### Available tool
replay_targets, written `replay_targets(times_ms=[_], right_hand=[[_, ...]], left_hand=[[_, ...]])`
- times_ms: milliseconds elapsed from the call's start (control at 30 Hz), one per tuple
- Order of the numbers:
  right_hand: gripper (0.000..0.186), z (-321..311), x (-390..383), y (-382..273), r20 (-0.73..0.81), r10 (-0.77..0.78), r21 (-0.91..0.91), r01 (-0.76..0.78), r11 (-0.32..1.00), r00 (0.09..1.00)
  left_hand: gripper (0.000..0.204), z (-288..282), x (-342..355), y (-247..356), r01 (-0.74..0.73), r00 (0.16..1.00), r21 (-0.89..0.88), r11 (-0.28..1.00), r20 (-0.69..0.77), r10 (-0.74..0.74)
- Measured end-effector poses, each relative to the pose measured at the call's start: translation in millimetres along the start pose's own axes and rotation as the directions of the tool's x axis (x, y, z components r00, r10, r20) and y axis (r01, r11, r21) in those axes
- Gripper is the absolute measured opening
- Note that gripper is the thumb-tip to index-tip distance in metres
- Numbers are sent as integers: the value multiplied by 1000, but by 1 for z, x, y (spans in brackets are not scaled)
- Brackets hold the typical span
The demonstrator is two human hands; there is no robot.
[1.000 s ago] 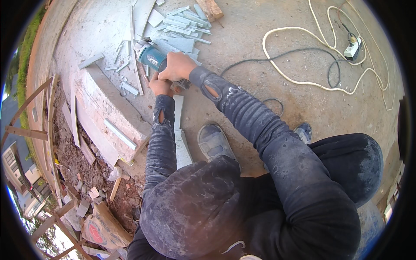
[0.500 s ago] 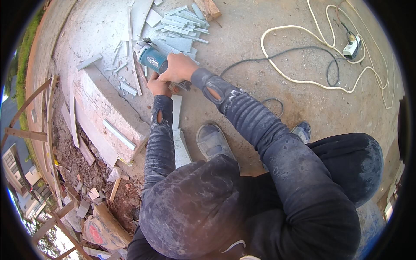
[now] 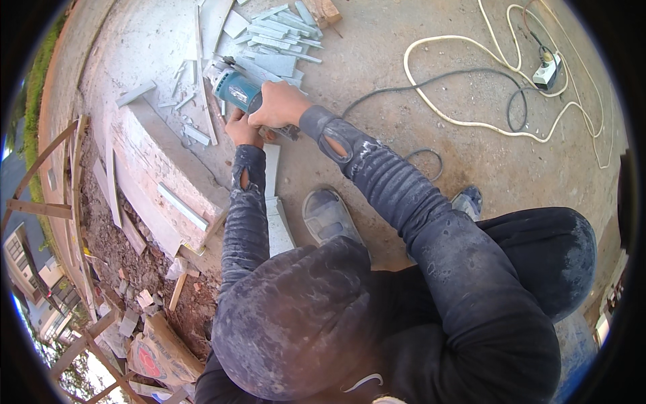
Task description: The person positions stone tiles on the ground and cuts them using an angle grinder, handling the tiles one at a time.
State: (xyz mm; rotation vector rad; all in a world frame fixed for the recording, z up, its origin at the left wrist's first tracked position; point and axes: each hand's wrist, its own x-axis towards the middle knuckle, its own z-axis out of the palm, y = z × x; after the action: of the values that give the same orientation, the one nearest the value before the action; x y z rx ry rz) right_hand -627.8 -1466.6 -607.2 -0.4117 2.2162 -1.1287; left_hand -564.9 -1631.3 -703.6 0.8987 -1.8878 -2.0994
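Note:
My right hand [image 3: 274, 106] is wrapped round the rear of a teal angle grinder [image 3: 235, 88], whose metal head points up and left. My left hand [image 3: 242, 130] is just below and left of it, fingers curled under the tool; what they grip is hidden. Pale tiles [image 3: 278, 223] lie in a row beside my left forearm. A pile of narrow grey-green tile offcuts [image 3: 276, 39] lies beyond the grinder, with small broken bits to its left. A dark cord [image 3: 450, 79] runs across the concrete near my right wrist.
A power strip [image 3: 546, 71] with looped white cable [image 3: 476, 123] lies at right. At left are a concrete ledge [image 3: 155, 168], rubble, wooden boards [image 3: 74, 211] and a paper sack [image 3: 163, 355]. A wood block [image 3: 324, 11] is at the top. My sandalled feet are below my hands.
Over the last second both hands and the grinder shift very slightly left in the picture, along with the ground around them; the grip looks unchanged.

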Motion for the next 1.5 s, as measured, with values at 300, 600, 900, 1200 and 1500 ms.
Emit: replay_targets(times_ms=[300, 600, 900, 1200, 1500], right_hand=[[68, -3, -5, 1, 27, 12, 8, -13, 1000, 1000], [66, -1, -11, 5, 12, 4, 28, -4, 1000, 1000], [65, -3, -16, 8, 25, 29, 25, -29, 999, 999], [65, 3, -15, 15, -3, -2, 29, 2, 1000, 1000], [64, 4, -18, 18, -1, 10, 49, -10, 999, 1000]], left_hand=[[28, -2, 4, -8, -82, 996, 25, 996, -30, 82], [33, 4, -5, -5, -205, 979, 110, 973, 2, 206], [29, 12, -17, 1, -175, 984, 118, 978, 2, 176], [24, 6, -11, -7, -162, 987, 134, 978, 19, 160], [20, 9, -15, -5, -184, 983, 132, 974, 26, 182]])
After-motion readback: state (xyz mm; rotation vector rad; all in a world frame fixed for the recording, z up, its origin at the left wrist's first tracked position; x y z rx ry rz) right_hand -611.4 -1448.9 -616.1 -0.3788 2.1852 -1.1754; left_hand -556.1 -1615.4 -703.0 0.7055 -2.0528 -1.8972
